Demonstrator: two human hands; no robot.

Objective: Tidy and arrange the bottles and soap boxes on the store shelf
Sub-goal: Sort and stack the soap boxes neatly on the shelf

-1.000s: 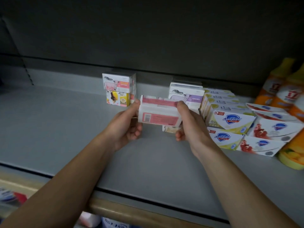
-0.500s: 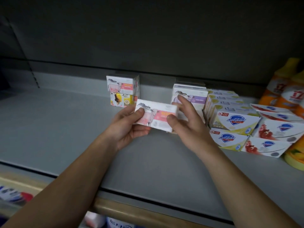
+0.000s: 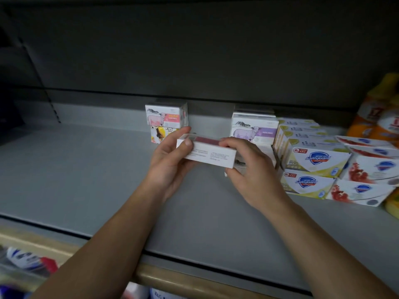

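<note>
On the grey shelf, a pink sheep-print soap box topped a small stack at the back. The left hand and right hand each clamped an end of a white soap box, held above the shelf. Judged mid-placement; next it needed a matching stack, probably beside the purple sheep-print boxes and Safeguard boxes.
</note>
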